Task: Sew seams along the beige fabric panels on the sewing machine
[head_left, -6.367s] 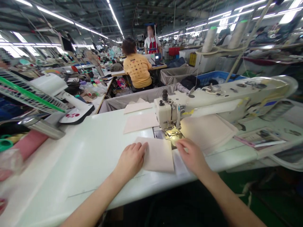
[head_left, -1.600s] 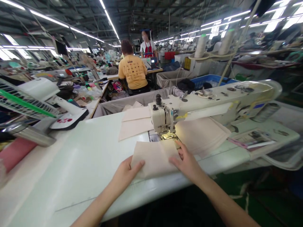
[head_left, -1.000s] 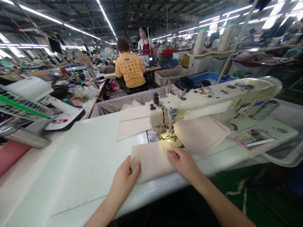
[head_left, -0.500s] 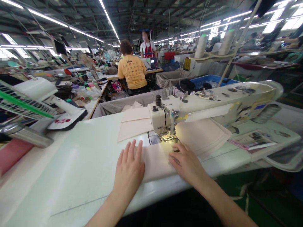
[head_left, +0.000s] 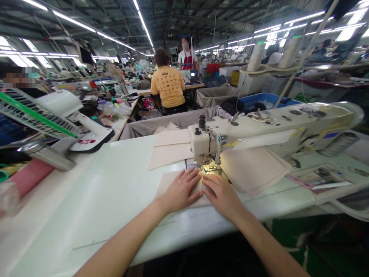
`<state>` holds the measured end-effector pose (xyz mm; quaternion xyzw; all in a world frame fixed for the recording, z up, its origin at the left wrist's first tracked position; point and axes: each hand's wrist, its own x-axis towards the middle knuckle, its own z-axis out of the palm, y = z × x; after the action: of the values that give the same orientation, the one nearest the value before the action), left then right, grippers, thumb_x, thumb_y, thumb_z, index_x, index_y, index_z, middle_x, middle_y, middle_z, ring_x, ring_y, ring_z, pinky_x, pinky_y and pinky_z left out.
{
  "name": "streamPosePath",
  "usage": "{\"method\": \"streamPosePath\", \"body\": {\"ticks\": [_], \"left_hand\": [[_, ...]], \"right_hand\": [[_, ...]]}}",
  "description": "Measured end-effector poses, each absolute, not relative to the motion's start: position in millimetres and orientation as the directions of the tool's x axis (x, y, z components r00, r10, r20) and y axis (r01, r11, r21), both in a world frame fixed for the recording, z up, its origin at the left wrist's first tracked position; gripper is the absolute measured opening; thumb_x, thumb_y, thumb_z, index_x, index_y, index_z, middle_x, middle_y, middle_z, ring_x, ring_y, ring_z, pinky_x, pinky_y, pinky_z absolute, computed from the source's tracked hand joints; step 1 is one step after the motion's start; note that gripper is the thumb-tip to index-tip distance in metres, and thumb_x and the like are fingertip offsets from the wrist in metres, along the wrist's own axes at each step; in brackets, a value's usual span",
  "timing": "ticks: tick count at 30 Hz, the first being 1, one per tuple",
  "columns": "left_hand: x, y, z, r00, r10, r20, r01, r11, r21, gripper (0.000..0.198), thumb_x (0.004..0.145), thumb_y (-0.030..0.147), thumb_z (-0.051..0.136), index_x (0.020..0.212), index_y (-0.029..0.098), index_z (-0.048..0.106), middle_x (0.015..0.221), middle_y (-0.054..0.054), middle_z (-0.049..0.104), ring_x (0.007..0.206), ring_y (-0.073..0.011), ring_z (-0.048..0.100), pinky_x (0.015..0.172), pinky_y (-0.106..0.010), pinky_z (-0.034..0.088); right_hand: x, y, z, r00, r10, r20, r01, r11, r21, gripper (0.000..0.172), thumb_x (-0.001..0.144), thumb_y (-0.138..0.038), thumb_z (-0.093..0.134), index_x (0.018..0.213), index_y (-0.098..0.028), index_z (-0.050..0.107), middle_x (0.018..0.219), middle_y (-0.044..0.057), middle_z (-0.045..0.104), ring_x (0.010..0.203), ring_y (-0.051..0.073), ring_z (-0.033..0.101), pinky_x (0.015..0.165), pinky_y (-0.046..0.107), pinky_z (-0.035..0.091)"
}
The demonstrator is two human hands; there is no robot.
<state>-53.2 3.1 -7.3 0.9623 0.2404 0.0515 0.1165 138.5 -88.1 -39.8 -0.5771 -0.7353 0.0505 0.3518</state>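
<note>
Both hands rest on a pale pink fabric piece (head_left: pixel 165 185) in front of the sewing machine (head_left: pixel 205 142). My left hand (head_left: pixel 181 190) lies flat on it, fingers stretched toward the lit needle area. Close on its right, my right hand (head_left: pixel 220 192) has bent fingers at the fabric near the presser foot; what its fingertips pinch, if anything, is hidden. More pale fabric (head_left: pixel 170 154) lies left of the machine head, and a larger folded piece (head_left: pixel 255 169) lies under the machine arm.
A white fan (head_left: pixel 92 134) and a steel flask (head_left: pixel 47 156) stand at the left. A tray of small tools (head_left: pixel 323 177) sits at the right. Behind the table are a grey cloth bin (head_left: pixel 138 129) and a person in a yellow shirt (head_left: pixel 168 86).
My left hand has moved right along the fabric, up beside my right hand near the needle. The fabric's left part has shifted left. The whole view has shifted slightly.
</note>
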Motion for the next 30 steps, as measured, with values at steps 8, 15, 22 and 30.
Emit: {"method": "streamPosePath", "body": {"ticks": [8, 15, 22, 30], "left_hand": [[-53, 3, -10, 0.879, 0.473, 0.061, 0.448, -0.863, 0.234, 0.058, 0.1, 0.047, 0.05, 0.149, 0.018, 0.045, 0.159, -0.011, 0.037, 0.148, -0.031, 0.031, 0.12, -0.054, 0.027], [-54, 9, -8, 0.885, 0.461, 0.064, 0.438, -0.872, 0.221, 0.057, 0.099, 0.046, 0.051, 0.149, 0.019, 0.045, 0.16, -0.01, 0.036, 0.148, -0.0307, 0.031, 0.12, -0.052, 0.027], [-54, 7, -5, 0.885, 0.458, 0.082, 0.436, -0.878, 0.196, 0.055, 0.099, 0.043, 0.053, 0.147, 0.019, 0.047, 0.158, -0.012, 0.039, 0.148, -0.0324, 0.031, 0.119, -0.055, 0.027], [-66, -41, 1, 0.964, 0.259, 0.064, 0.235, -0.938, 0.255, 0.048, 0.099, 0.015, 0.046, 0.147, 0.021, 0.047, 0.152, -0.008, 0.049, 0.141, -0.027, 0.044, 0.118, -0.049, 0.034]], "right_hand": [[139, -88, -42, -0.093, 0.88, 0.466, 0.816, 0.335, -0.471, 0.023, 0.096, -0.019, 0.053, 0.113, -0.021, 0.069, 0.124, 0.012, 0.068, 0.116, 0.027, 0.061, 0.101, 0.049, 0.051], [136, -86, -40, -0.079, 0.882, 0.464, 0.822, 0.321, -0.47, 0.023, 0.095, -0.018, 0.055, 0.112, -0.022, 0.069, 0.124, 0.011, 0.068, 0.116, 0.027, 0.061, 0.102, 0.049, 0.051], [140, -93, -35, -0.097, 0.892, 0.442, 0.809, 0.329, -0.487, 0.019, 0.095, -0.02, 0.058, 0.11, -0.02, 0.07, 0.121, 0.011, 0.069, 0.115, 0.027, 0.062, 0.101, 0.048, 0.052], [159, -143, -38, -0.238, 0.855, 0.462, 0.773, 0.455, -0.442, 0.029, 0.1, -0.026, 0.052, 0.125, -0.021, 0.066, 0.126, 0.01, 0.069, 0.118, 0.025, 0.064, 0.102, 0.043, 0.054]]}}
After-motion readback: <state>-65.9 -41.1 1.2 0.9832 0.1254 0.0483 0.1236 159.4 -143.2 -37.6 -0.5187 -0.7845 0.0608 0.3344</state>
